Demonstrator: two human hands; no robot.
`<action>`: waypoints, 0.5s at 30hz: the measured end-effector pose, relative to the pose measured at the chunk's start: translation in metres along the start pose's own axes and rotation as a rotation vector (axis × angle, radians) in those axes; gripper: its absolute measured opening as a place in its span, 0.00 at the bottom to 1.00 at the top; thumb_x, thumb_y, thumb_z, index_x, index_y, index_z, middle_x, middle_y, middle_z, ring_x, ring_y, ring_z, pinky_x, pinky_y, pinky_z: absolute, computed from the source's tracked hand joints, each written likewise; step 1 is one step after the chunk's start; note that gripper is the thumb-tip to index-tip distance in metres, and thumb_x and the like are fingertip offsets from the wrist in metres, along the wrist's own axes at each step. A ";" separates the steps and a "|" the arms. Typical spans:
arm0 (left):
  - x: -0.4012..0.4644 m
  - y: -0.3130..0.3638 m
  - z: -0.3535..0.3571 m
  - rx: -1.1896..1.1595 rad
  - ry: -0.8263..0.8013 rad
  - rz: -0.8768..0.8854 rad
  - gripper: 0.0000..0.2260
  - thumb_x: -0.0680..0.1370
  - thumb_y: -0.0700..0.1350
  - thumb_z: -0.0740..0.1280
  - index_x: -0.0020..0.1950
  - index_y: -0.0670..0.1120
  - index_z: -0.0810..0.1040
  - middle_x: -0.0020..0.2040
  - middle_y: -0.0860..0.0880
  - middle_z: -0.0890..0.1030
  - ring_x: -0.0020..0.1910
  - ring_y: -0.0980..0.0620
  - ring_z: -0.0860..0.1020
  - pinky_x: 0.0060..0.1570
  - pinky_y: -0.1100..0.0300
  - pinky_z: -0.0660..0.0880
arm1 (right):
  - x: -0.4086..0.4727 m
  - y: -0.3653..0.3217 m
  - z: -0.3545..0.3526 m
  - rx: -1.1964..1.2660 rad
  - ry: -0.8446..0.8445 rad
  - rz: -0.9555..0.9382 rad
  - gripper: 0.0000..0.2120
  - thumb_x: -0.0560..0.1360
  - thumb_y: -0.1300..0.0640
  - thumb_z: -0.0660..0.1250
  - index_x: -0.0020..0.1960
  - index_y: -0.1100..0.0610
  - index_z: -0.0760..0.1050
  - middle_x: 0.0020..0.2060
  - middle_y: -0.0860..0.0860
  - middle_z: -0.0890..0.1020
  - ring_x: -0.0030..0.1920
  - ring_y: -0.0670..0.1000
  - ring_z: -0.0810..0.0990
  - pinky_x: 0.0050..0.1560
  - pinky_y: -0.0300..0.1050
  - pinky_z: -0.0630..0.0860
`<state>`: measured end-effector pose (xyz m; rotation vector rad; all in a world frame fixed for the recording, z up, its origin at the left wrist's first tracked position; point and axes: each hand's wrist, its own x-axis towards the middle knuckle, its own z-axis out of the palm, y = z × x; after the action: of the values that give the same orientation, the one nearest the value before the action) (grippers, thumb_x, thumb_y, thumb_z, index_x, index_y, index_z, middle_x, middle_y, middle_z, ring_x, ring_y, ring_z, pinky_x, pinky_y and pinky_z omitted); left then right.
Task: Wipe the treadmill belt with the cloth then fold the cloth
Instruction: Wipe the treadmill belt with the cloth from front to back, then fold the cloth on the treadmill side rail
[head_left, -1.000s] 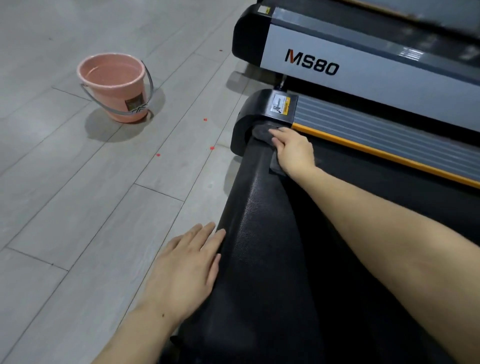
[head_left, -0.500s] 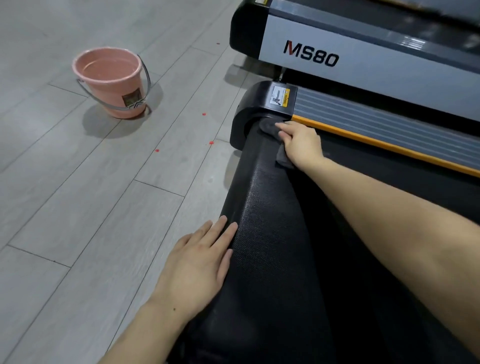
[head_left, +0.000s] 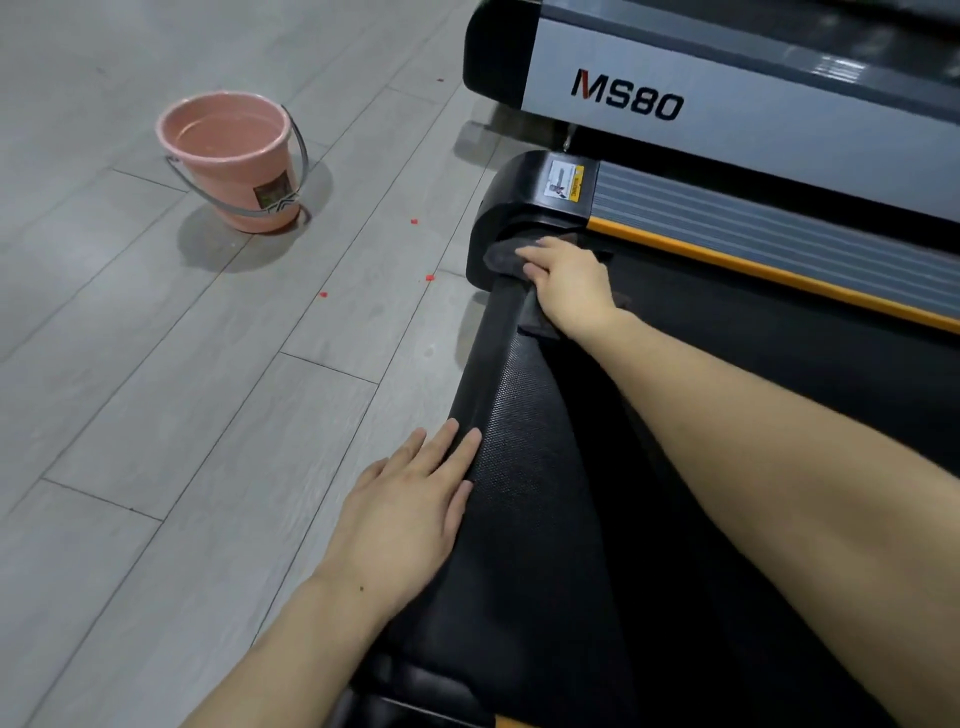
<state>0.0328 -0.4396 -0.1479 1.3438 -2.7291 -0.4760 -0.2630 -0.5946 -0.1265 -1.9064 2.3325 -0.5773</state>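
At the belt's (head_left: 524, 467) far end, the right hand (head_left: 569, 283) presses the dark cloth (head_left: 501, 257) flat with extended fingers. Left hand (head_left: 410, 512), released, rests flat on the belt edge. Bucket (head_left: 231, 161) at ten o'clock on the floor (head_left: 156, 389).

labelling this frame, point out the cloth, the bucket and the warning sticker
cloth (head_left: 501, 255): head view, dark fold left of the fingertips.
bucket (head_left: 234, 176): head view, pink outer wall.
warning sticker (head_left: 566, 180): head view, its white and yellow face.
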 end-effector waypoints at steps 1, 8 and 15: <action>-0.001 -0.001 -0.002 0.012 -0.014 -0.009 0.26 0.82 0.59 0.45 0.80 0.60 0.60 0.79 0.55 0.66 0.77 0.47 0.67 0.67 0.48 0.73 | -0.006 -0.004 0.001 -0.006 -0.003 -0.011 0.14 0.81 0.51 0.61 0.63 0.44 0.78 0.65 0.44 0.77 0.65 0.54 0.75 0.62 0.50 0.71; -0.009 -0.013 -0.030 0.021 -0.045 -0.160 0.23 0.84 0.57 0.55 0.79 0.58 0.64 0.79 0.53 0.67 0.78 0.49 0.65 0.68 0.48 0.70 | -0.142 -0.040 -0.006 0.173 0.040 -0.245 0.11 0.76 0.57 0.70 0.58 0.50 0.82 0.60 0.48 0.80 0.60 0.50 0.79 0.59 0.43 0.76; -0.035 -0.030 -0.043 0.032 -0.100 -0.260 0.23 0.85 0.55 0.53 0.80 0.54 0.62 0.80 0.50 0.64 0.79 0.49 0.62 0.69 0.48 0.68 | -0.252 -0.062 -0.014 0.263 -0.083 -0.391 0.12 0.79 0.55 0.67 0.62 0.51 0.80 0.64 0.49 0.78 0.66 0.49 0.75 0.64 0.45 0.74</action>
<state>0.0852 -0.4401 -0.1133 1.7400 -2.6598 -0.5310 -0.1526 -0.3594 -0.1379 -2.2118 1.7381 -0.7733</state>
